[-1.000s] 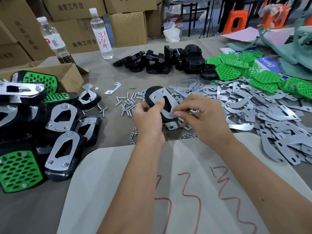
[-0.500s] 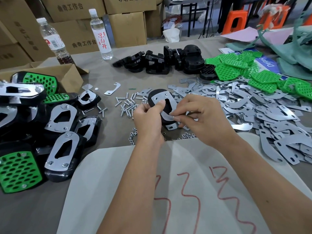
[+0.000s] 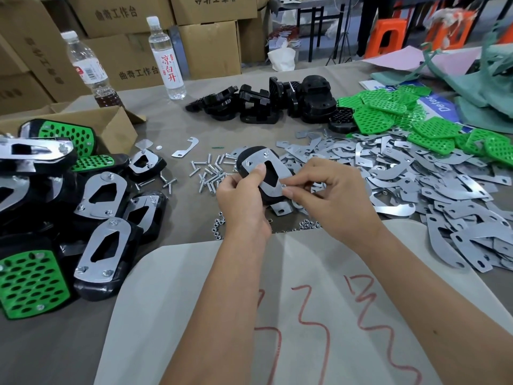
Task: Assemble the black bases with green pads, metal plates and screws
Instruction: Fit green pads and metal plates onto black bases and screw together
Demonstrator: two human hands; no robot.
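My left hand (image 3: 244, 201) grips a black base (image 3: 249, 165) from below and from the side, my thumb laid across the metal plate (image 3: 263, 176) that sits on its upper face, so base and plate are held together, tilted up off the table; my right hand (image 3: 330, 195) comes in from the other side, its thumb and forefinger pinched together at the plate's near right corner, right at a hole there; whether something small is caught between those fingertips I cannot tell, it is too small to see; the rest of my right fingers are curled under

Just beyond my left thumb, on the grey table (image 3: 166, 112), lies a scatter of loose screws (image 3: 211, 173); just below my grip a few small nuts (image 3: 218, 229) lie at the edge of a pale sheet (image 3: 194, 301) marked with red scrawl; to the right of my right hand spreads a big heap of loose plates (image 3: 416, 195), with green pads (image 3: 394, 115) piled past it; farther out from the grip sits a cluster of bare bases (image 3: 258, 107); well to the left of my left hand is a pile of finished assemblies (image 3: 102, 245), some plate-up, some green side up
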